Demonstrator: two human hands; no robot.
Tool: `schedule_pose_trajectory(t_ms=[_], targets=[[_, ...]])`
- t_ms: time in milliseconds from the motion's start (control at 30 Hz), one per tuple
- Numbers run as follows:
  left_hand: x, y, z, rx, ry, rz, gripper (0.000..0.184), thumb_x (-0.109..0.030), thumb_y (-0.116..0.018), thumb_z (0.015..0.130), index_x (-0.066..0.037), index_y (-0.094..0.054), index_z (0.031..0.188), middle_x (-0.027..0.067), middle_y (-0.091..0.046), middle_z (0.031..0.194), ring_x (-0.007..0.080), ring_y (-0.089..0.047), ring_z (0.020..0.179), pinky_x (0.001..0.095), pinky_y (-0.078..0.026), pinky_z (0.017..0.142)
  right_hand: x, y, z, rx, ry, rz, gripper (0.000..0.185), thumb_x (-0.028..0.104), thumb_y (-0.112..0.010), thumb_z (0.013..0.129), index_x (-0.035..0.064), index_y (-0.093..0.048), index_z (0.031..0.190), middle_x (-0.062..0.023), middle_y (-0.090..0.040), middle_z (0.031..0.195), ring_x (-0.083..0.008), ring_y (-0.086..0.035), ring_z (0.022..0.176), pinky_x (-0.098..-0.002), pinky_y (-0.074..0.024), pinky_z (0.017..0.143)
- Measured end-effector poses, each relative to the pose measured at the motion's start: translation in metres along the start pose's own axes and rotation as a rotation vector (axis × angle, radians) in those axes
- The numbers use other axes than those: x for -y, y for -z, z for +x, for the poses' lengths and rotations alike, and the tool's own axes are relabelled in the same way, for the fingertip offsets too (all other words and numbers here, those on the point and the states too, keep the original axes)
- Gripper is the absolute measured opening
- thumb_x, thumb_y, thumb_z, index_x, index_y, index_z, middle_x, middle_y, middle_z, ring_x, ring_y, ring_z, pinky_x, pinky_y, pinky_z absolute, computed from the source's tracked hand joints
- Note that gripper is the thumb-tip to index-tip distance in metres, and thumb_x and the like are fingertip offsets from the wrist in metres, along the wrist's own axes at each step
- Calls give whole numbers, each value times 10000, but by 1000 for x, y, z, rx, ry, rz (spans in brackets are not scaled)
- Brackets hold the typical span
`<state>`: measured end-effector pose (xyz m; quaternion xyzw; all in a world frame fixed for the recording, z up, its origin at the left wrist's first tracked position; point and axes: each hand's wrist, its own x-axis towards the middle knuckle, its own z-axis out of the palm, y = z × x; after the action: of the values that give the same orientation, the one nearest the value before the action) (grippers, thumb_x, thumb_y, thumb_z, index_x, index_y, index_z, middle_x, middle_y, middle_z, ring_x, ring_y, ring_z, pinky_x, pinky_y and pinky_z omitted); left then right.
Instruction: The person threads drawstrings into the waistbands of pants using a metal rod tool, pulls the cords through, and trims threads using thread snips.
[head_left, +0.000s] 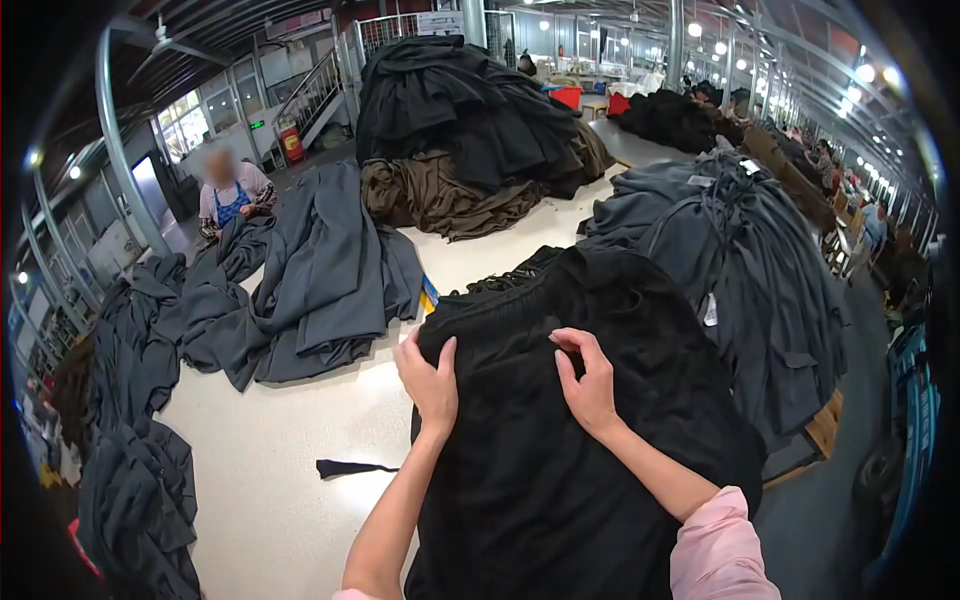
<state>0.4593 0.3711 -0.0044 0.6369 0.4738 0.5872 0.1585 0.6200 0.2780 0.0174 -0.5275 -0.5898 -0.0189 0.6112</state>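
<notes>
A black garment (520, 440) with a gathered waistband lies spread in front of me, on top of more black cloth. My left hand (428, 388) rests at its upper left edge, thumb and fingers apart. Over the middle of the garment, just below the waistband, is my right hand (586, 385); its fingers are curved, with a gap between thumb and forefinger and nothing visible in it. A dark strip of cloth (350, 468) lies on the table (270, 440) left of my left forearm.
Grey garments (320, 275) lie across the table's left side, and a grey pile (730, 250) stands at the right. Behind are black (470, 110) and brown (450, 195) heaps. A person in a blue apron (232, 200) handles grey cloth at the far left.
</notes>
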Motion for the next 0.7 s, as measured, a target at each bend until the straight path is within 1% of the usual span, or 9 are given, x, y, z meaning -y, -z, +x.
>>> schedule_pose_trajectory(t_ms=[67, 100, 300, 433, 500, 533, 600, 667, 700], targets=[[9, -4, -6, 48, 73, -77, 403, -214, -597, 744, 37, -441, 1019, 161, -472, 906, 305, -464, 872, 341, -357, 788, -14, -13, 2, -6, -106, 80, 181, -13, -531, 741, 4, -522, 921, -79, -564, 859, -147, -545, 744, -227, -424, 689], [12, -5, -9, 88, 146, -165, 395, -218, -586, 757, 41, -438, 1016, 161, -490, 880, 303, -482, 846, 335, -368, 771, -20, -21, 5, -51, -132, 115, 155, 46, -566, 742, 1, -540, 888, -55, -573, 785, -102, -515, 662, -207, -412, 619], [14, -4, -19, 72, 113, -247, 305, -168, -550, 786, 31, -441, 989, 152, -496, 865, 288, -493, 820, 326, -375, 750, -27, -34, 11, 86, -438, 43, 165, 135, -595, 741, -16, -562, 799, 14, -504, 599, -32, -403, 541, -182, -334, 495], [22, -7, -24, 58, 95, -248, 271, -139, -545, 786, 24, -443, 978, 145, -487, 872, 281, -483, 828, 322, -372, 756, -34, -38, 13, 153, -498, 25, 144, 121, -591, 744, -15, -561, 781, 41, -475, 590, -22, -376, 537, -177, -320, 492], [19, -6, -22, 53, 93, -242, 302, -110, -571, 758, 13, -443, 1002, 130, -483, 887, 288, -468, 856, 338, -348, 788, -45, -39, 10, 149, -557, 257, 127, 132, -588, 756, 9, -556, 765, 61, -472, 624, -14, -377, 565, -166, -315, 526], [14, -4, -21, 49, 92, -247, 302, -110, -571, 758, 13, -443, 1002, 130, -483, 887, 288, -468, 856, 338, -348, 788, -45, -38, 8, 150, -552, 253, 127, 132, -588, 756, 9, -556, 765, 61, -472, 624, -14, -377, 565, -166, -315, 526], [-2, 1, -18, -180, -204, -46, 348, -73, -602, 715, -12, -457, 1026, 109, -480, 891, 292, -458, 879, 355, -321, 811, -42, -35, 5, 68, -592, 558, 114, 151, -577, 776, 42, -544, 771, 71, -470, 671, -8, -388, 618, -156, -316, 589], [-12, 8, -18, -114, -482, -64, 390, -59, -629, 671, -43, -481, 1031, 87, -492, 919, 280, -455, 905, 361, -305, 819, -44, -31, 0, 59, -580, 616, 105, 147, -574, 780, 47, -540, 781, 68, -477, 688, -6, -397, 639, -152, -320, 609], [-20, 10, -17, -12, -664, -17, 359, -64, -626, 665, -65, -509, 1005, 60, -506, 940, 234, -473, 896, 345, -314, 802, -46, -29, -1, 45, -574, 676, 97, 142, -570, 785, 51, -537, 791, 66, -484, 705, -4, -405, 659, -148, -324, 628]])
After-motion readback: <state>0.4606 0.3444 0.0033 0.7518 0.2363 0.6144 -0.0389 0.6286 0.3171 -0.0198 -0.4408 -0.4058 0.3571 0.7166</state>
